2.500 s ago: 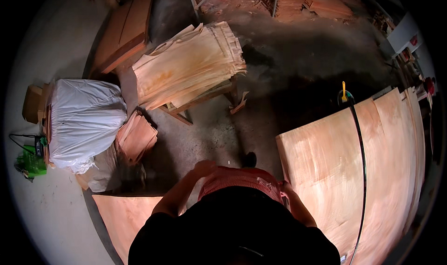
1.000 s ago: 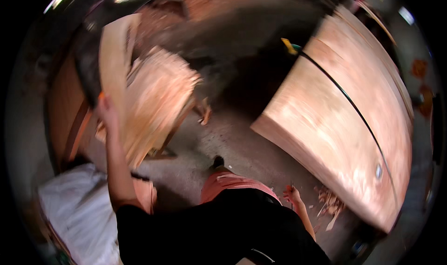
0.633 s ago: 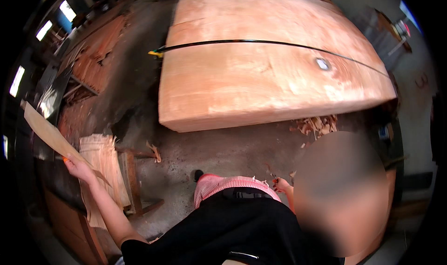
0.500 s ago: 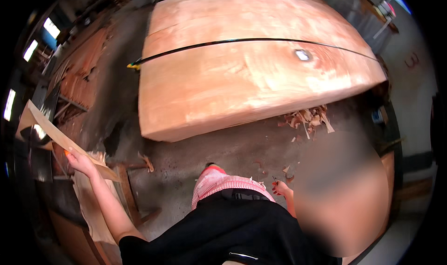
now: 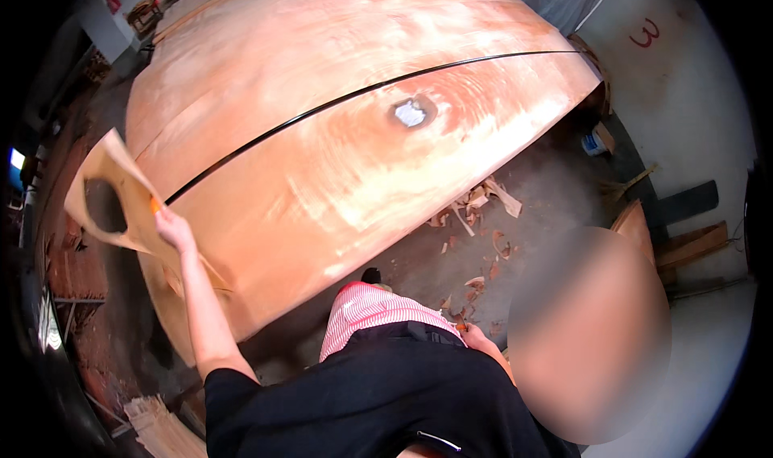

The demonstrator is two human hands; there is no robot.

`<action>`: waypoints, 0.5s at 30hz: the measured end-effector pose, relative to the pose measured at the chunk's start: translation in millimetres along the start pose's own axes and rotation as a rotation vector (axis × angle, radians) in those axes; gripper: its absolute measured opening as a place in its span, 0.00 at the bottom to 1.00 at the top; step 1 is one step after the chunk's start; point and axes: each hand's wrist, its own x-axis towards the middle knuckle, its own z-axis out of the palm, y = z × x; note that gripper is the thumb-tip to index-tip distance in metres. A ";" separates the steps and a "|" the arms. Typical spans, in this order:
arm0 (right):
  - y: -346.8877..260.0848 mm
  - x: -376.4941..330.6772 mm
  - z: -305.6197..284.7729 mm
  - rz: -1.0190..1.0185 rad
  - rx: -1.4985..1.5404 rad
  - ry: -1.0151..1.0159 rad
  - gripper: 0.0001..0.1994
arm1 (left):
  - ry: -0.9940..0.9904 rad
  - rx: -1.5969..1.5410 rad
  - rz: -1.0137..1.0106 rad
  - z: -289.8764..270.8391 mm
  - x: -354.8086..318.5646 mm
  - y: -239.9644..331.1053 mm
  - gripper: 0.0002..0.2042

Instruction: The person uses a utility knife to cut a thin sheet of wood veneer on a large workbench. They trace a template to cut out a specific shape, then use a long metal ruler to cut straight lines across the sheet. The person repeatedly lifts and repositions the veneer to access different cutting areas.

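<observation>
My left hand (image 5: 174,231), arm stretched out to the left, grips the edge of a thin pale wood veneer sheet (image 5: 143,190). The sheet has a large oval hole and hangs curled down beside the big stack of veneer sheets (image 5: 322,152), partly over its near left corner. Something small and orange shows at my left fingers. My right hand (image 5: 477,337) is low beside my right thigh, fingers closed around a small thing with an orange-brown end; its kind cannot be made out. A dark band runs across the stack, near a pale patch in its top sheet.
Wood scraps (image 5: 483,204) litter the floor by the stack's near edge. A white and blue bucket (image 5: 594,142) stands near the right wall (image 5: 684,95). More veneer (image 5: 161,430) lies at the lower left. A blurred oval covers part of the lower right.
My view has turned to the right. My left hand has brought the veneer sheet from the pile at left over to the big stack's left end. My right hand stays low by my thigh.
</observation>
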 end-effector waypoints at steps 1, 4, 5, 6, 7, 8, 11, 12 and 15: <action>-5.5 3.6 -19.5 0.080 0.069 0.001 0.12 | -0.033 -0.014 0.017 38.2 -6.1 12.4 0.11; 7.6 32.9 -56.1 0.201 0.249 0.049 0.10 | -0.234 -0.136 0.014 143.7 -34.2 84.8 0.10; 12.8 46.1 -62.5 0.161 0.253 0.122 0.09 | -0.266 -0.160 0.063 173.2 -46.6 109.7 0.10; 1.6 53.2 -74.5 0.191 0.377 0.109 0.09 | -0.343 -0.148 0.051 196.5 -57.6 130.8 0.10; -18.5 58.8 -93.4 0.218 0.498 0.096 0.09 | -0.417 -0.133 0.037 217.0 -69.7 151.1 0.10; -36.1 65.7 -111.3 0.159 0.482 0.143 0.09 | -0.466 -0.170 0.043 238.3 -85.4 176.2 0.09; -74.4 89.5 -161.8 0.000 0.426 0.230 0.11 | -0.656 -0.103 0.216 289.9 -139.8 224.2 0.06; -85.1 102.8 -180.9 -0.043 0.412 0.234 0.11 | -0.653 -0.087 0.329 301.0 -158.5 242.4 0.05; -132.9 144.1 -246.4 -0.124 0.350 0.199 0.11 | -0.844 -0.077 0.482 323.1 -204.3 284.2 0.06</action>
